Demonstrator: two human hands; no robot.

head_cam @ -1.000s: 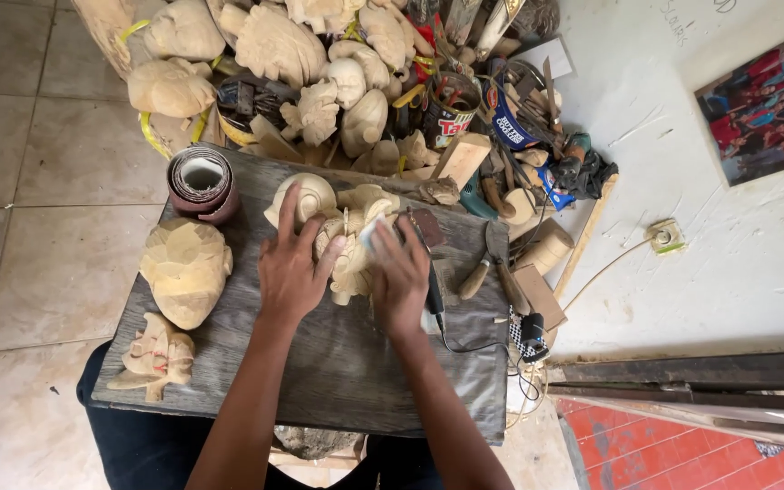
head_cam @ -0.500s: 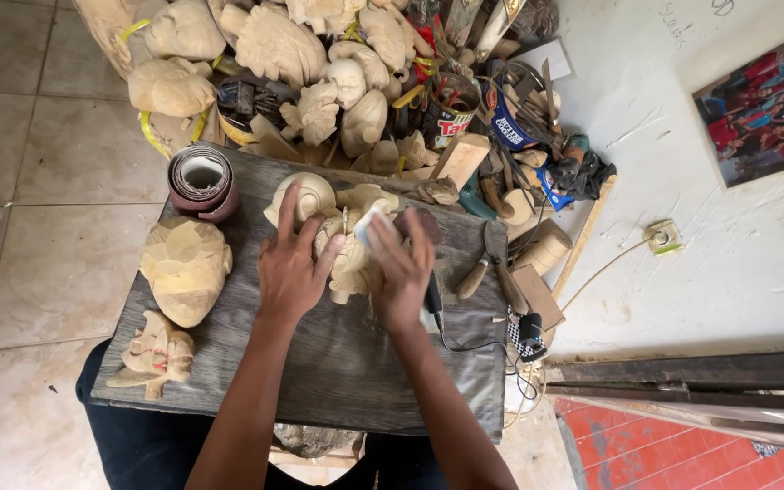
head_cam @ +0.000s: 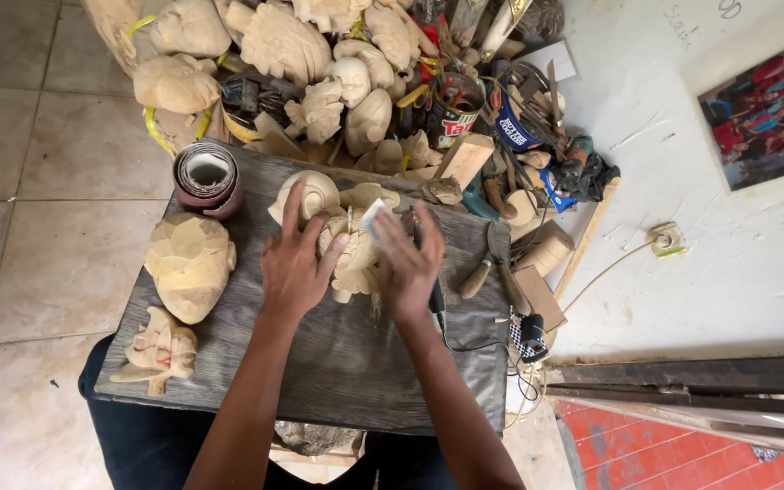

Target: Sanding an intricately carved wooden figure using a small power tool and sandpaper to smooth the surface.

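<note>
Left hand (head_cam: 294, 265) is pressing flat, fingers spread, steadying the pale wood carving (head_cam: 348, 243) on the board (head_cam: 347, 363) while right hand (head_cam: 407, 268) is pinching a small sanding pad (head_cam: 373, 218) against it.

Pale raw-wood carving (head_cam: 352, 259), weathered matt board (head_cam: 338, 363)

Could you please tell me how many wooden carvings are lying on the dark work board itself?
3: a rough carving at the board's left side, a small carving at its near-left corner, and the central carving under both hands. Others may be hidden.
</note>
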